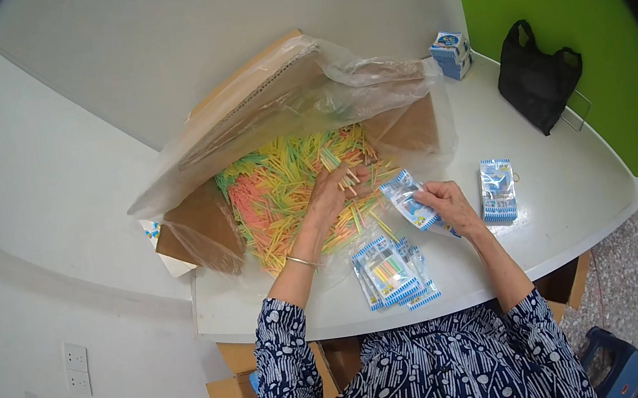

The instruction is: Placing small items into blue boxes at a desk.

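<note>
Left hand [331, 189]: gripped a few coloured sticks [341, 173] over the open carton [281, 156].
Right hand [449, 204]: pinched a small blue-and-clear packet [408, 199].
Filled packets [389, 273]: lay piled at the desk's [560, 191] near edge.
Black bag [539, 81]: sat at the far right corner.

Both hands [332, 191] [446, 202] forward, fingers curled

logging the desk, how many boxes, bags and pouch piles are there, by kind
cardboard box of sticks: 1
small blue box: 1
black bag: 1
pouch piles: 2, near and far
pouch in right hand: 1
total: 6
</note>
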Demonstrator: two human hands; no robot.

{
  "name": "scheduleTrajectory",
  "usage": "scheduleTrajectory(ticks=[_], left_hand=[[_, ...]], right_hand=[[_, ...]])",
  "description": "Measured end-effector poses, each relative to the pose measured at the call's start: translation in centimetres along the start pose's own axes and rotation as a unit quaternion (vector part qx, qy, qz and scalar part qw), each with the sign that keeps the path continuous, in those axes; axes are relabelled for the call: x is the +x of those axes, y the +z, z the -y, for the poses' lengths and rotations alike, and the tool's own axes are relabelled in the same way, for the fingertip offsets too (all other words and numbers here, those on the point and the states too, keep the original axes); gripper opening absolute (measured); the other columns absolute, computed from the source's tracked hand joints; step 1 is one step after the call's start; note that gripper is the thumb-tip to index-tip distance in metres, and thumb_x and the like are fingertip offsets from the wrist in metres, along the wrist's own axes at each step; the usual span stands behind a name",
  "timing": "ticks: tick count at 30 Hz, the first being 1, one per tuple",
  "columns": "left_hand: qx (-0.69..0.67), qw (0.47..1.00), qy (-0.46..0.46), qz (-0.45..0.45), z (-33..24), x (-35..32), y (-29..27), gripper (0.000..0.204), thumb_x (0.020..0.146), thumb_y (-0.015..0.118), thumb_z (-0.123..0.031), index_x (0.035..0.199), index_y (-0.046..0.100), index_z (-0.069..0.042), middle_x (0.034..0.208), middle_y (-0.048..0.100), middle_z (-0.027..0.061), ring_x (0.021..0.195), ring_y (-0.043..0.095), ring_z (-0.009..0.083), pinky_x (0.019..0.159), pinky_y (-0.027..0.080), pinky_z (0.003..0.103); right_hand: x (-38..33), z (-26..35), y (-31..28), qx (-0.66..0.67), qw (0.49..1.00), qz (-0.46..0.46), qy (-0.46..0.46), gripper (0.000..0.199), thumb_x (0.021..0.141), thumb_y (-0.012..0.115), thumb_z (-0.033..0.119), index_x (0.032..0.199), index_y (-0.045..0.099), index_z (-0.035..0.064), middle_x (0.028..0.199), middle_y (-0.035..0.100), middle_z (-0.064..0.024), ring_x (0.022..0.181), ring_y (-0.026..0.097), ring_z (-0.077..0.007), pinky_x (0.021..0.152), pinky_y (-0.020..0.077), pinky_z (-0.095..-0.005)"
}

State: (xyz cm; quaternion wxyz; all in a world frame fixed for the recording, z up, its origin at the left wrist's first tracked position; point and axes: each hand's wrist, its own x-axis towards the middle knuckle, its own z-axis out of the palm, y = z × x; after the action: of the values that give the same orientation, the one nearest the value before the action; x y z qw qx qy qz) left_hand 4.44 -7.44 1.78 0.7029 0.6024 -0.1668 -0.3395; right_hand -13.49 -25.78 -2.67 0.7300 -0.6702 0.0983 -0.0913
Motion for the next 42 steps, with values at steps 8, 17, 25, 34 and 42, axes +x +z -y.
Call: scheduleTrajectory(ticks=[8,17,25,34,42], left_hand=[[-0.077,0.994,0.074,0.02,-1.6,-1.7,5.8,0.037,0.097,0.045,-0.026,0.111,0.053,0.007,0.104,0.062,0.0185,0.1,0.062,0.0259,0.083,0.055,0.041],[0.021,0.999,0.011,0.044,-0.7,-2.3,6.8,0.035,0.096,0.045,-0.028,0.106,0.051,0.005,0.102,0.062,0.0162,0.098,0.062,0.022,0.081,0.051,0.033],[0.068,0.997,0.021,0.022,0.8,-3.1,8.2,0.044,0.097,0.041,-0.031,0.107,0.058,0.008,0.105,0.063,0.0163,0.1,0.061,0.0205,0.088,0.048,0.032],[0.046,0.997,0.061,0.027,1.4,-4.2,8.2,0.045,0.098,0.04,-0.03,0.11,0.057,0.01,0.106,0.063,0.0153,0.101,0.06,0.0172,0.089,0.047,0.031],[0.241,0.96,0.132,0.052,1.7,-4.5,8.2,0.042,0.097,0.033,-0.027,0.106,0.063,0.001,0.102,0.064,0.0107,0.096,0.059,0.0169,0.088,0.044,0.029]], right_hand=[[0.0,-0.6,0.1,0.042,0.997,0.065,0.024,0.025,0.09,0.061,0.025,0.084,0.068,0.0016,0.071,0.058,0.0049,0.065,0.048,-0.0017,0.057,0.0377,-0.0185],[0.1,-0.8,-0.5,0.051,0.994,0.096,0.022,0.026,0.091,0.059,0.024,0.088,0.068,-0.0009,0.076,0.061,0.003,0.069,0.051,-0.0025,0.061,0.0403,-0.0195],[0.0,-1.3,-0.5,0.042,0.992,0.115,0.027,0.024,0.091,0.06,0.021,0.094,0.068,-0.0014,0.078,0.063,0.0019,0.07,0.054,-0.0028,0.062,0.0426,-0.0187],[-0.5,-0.6,-0.9,0.091,0.989,0.113,0.026,0.023,0.092,0.06,0.021,0.092,0.068,-0.0005,0.077,0.062,0.003,0.068,0.051,-0.0018,0.06,0.041,-0.0183],[-0.3,-1.3,-0.7,0.055,0.991,0.12,0.015,0.023,0.091,0.06,0.02,0.088,0.067,-0.001,0.074,0.06,0.0036,0.067,0.05,-0.0018,0.059,0.0398,-0.0193]])
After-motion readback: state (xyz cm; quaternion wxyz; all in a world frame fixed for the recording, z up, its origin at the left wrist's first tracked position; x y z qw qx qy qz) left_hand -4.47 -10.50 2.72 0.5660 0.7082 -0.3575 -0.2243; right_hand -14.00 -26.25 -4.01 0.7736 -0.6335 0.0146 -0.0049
